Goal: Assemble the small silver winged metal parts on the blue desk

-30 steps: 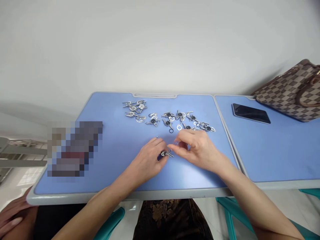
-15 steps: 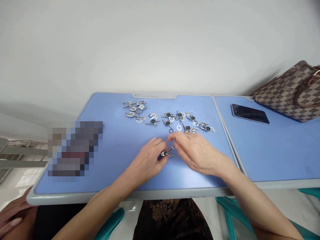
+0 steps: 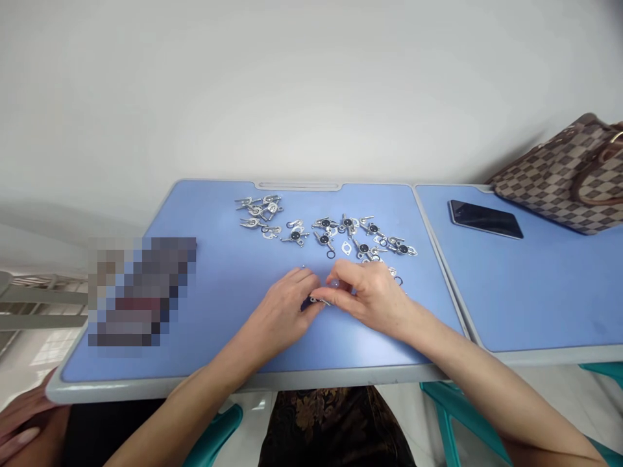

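Note:
My left hand [image 3: 288,305], its fingers closed, grips a small silvery metal fitting [image 3: 314,299] just above the blue table. Most of the fitting is hidden by my fingers. My right hand [image 3: 367,295] is pinched against the fitting's right end. A small, pale, rounded spot shows between the right thumb and forefinger; what it belongs to I cannot make out. Beyond the hands lie several similar metal fittings with black round centres [image 3: 364,248], a flat oval gasket [image 3: 346,248] and a black O-ring [image 3: 331,254].
More metal fittings [image 3: 257,209] form a group at the back left. A pixelated dark object [image 3: 150,292] lies at the left. On the adjoining right table are a phone [image 3: 485,219] and a checkered handbag [image 3: 559,175]. Another person's hand [image 3: 19,421] rests at lower left.
My right hand has moved left and down onto the fitting, closing the gap between the hands. More loose parts show behind its wrist. My left hand keeps its hold.

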{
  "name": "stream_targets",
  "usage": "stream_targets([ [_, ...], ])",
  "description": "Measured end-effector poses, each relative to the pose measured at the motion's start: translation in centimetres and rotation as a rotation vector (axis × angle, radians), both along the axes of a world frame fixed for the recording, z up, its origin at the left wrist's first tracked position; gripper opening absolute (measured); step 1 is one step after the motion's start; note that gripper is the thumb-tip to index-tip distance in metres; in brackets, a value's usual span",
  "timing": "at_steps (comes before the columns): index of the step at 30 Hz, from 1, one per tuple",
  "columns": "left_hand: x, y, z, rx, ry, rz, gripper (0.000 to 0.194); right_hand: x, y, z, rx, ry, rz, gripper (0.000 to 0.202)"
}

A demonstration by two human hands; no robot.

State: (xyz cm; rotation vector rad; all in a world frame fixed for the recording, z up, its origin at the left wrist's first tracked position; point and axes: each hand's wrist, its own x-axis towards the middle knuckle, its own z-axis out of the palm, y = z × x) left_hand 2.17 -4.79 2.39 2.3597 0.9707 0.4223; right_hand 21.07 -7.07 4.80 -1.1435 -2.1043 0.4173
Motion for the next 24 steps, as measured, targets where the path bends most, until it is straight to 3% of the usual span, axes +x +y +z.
stream_targets([
  [6,-0.1,0.0,0.0,0.022,-0.003,0.012,0.014,-0.4,0.4,-0.8,0.179,-0.022,-0.160,0.053],
  [9,-0.1,0.0,0.0,0.020,-0.022,0.013,0.006,-0.4,0.5,-0.9,0.198,-0.080,-0.193,0.046],
  [13,0.0,0.1,0.0,0.013,-0.024,0.011,0.006,-0.4,0.4,-0.5,0.080,-0.119,-0.095,0.028],
  [21,0.0,0.0,0.4,-0.016,0.014,0.014,0.004,1.7,-0.4,3.5,-0.280,-0.246,0.147,0.022],
  [24,0.0,0.0,0.3,-0.009,0.030,0.019,0.007,1.9,-0.3,3.7,-0.322,-0.253,0.153,0.022],
])
